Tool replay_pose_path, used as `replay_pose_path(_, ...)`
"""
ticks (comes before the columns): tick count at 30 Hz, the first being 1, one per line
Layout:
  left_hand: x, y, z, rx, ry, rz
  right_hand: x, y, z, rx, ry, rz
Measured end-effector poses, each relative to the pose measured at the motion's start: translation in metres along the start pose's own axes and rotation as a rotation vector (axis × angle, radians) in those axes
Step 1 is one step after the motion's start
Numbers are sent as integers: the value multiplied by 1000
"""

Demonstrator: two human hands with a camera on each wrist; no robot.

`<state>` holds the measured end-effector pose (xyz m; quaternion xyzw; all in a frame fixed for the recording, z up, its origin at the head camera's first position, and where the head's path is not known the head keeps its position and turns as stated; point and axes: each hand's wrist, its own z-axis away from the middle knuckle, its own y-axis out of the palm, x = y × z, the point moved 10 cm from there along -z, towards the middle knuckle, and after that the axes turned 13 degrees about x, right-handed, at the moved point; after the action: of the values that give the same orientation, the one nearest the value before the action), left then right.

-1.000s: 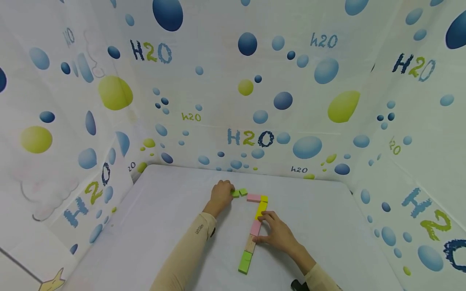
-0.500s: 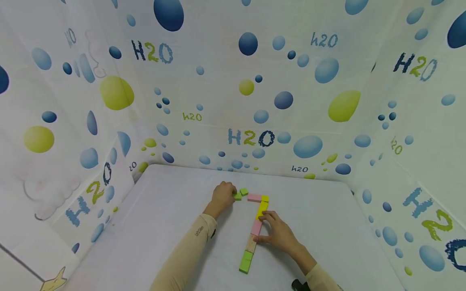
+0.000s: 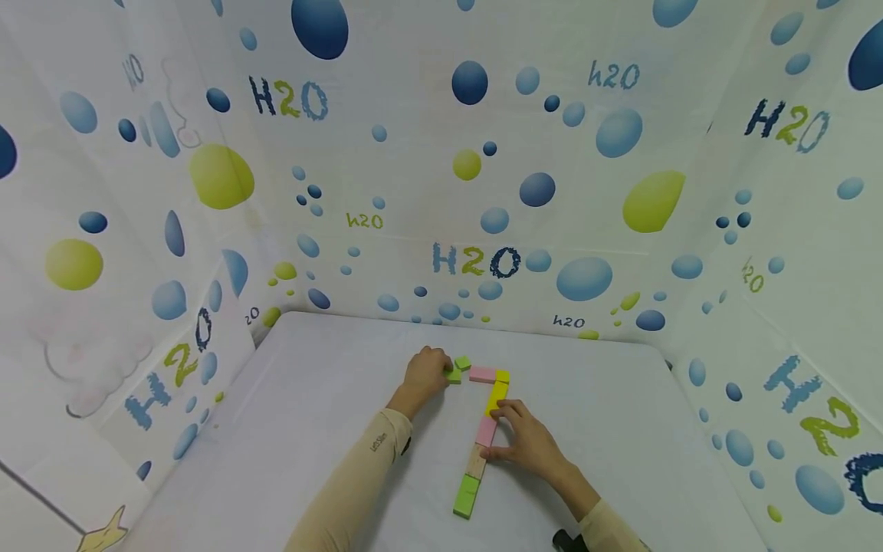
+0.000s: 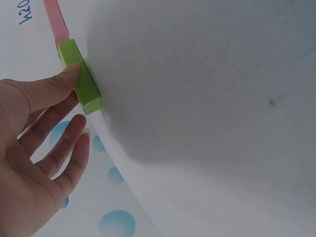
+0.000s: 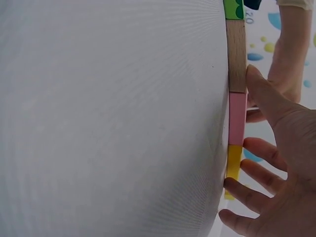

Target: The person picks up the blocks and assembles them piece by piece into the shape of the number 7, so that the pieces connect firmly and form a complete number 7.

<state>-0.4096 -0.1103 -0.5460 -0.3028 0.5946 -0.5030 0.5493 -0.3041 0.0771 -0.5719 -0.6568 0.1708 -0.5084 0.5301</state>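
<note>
My left hand (image 3: 425, 374) pinches a green block (image 4: 81, 79) between thumb and index finger; the other fingers hang loosely curled below it. Beyond that block's far end in the left wrist view is a pink block (image 4: 55, 22). A second green block (image 3: 463, 363) lies askew just behind. A column of blocks runs toward me: small yellow (image 3: 503, 376), long yellow (image 3: 496, 397), pink (image 3: 486, 431), bare wood (image 3: 476, 460) and green (image 3: 466, 497). My right hand (image 3: 527, 441) rests along its right side, thumb at the wooden block, spread fingertips by the yellow one.
White cloth covers the table (image 3: 310, 429). Patterned curtains (image 3: 414, 176) with blue and green spots enclose it at the back and sides. A black object (image 3: 569, 541) sits by the right sleeve at the near edge.
My left hand has slid the green block slightly to the right and a bit nearer to me, toward the pink block. The right hand and the column stay put.
</note>
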Motion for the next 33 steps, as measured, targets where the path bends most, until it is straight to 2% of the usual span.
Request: replay_pose_path(33,-10,1,-6,-22,34,-22,3,-1,-2,-6,-12,-19)
